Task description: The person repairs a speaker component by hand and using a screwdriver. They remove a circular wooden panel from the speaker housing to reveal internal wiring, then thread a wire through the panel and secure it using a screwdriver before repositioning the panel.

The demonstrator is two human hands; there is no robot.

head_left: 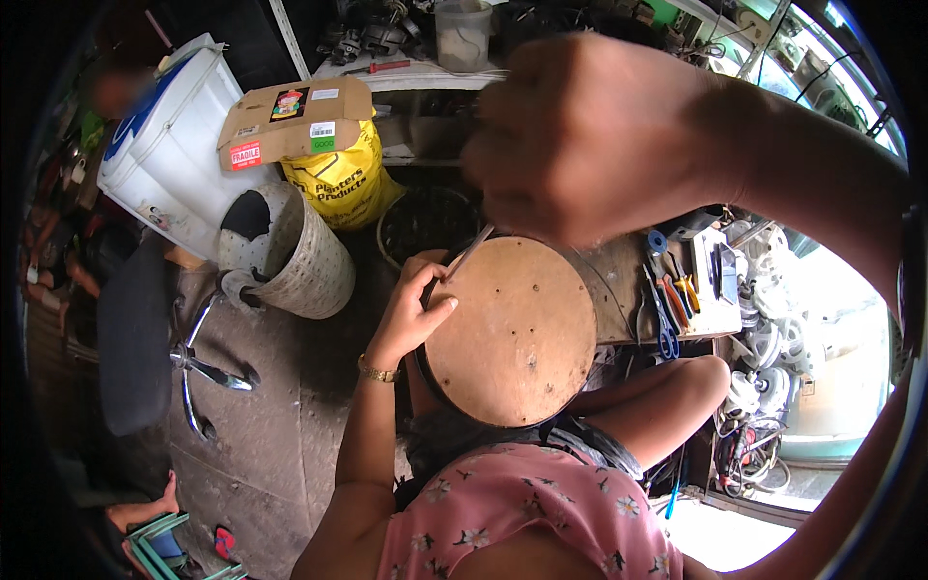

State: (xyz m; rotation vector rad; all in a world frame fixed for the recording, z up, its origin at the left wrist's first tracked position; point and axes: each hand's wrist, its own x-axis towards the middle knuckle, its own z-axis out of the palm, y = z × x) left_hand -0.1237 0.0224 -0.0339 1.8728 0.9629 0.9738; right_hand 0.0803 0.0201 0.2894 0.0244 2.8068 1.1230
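A round wooden board with small holes and a dark rim lies over my lap. My left hand holds its upper left edge, thumb resting on the face and fingers bent at the rim. Large and slightly blurred, my right hand is raised close to the camera, closed in a fist. From below the fist a thin metal shaft, like a screwdriver's, slants down to the board's edge beside my left index finger. The fist hides any handle, and the tip is too small to make out.
Pliers and blue-handled scissors lie on a low bench at right. To the left stand a speckled bin, a yellow sack under a cardboard piece, a white tub and a chair base. A bare foot shows lower left.
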